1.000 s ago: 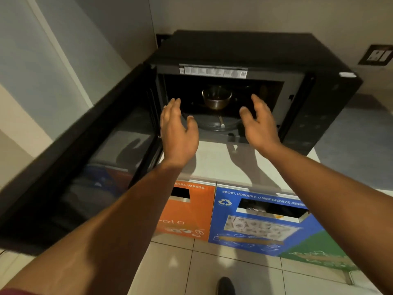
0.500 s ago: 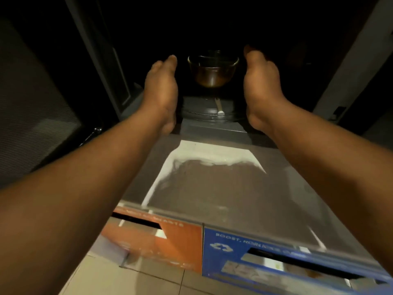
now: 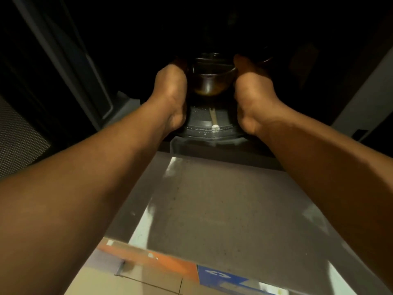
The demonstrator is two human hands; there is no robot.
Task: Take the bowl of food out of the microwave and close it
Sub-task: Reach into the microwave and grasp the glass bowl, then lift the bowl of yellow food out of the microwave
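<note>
Deep inside dark microwave cavity [image 3: 212,28], my left hand [image 3: 171,88] and right hand [image 3: 252,86] clasp round glass bowl [image 3: 210,79] between them, above turntable [image 3: 204,122].

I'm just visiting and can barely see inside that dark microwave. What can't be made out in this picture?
All in the head view:
- Fingers of the left hand and right hand: hidden behind the hands and the glass bowl.
- Food in the bowl: too dark to identify.
- Whether the bowl is lifted off the turntable: unclear.
- Microwave walls and ceiling: lost in shadow.
- Microwave door: cut off by the left edge.
</note>
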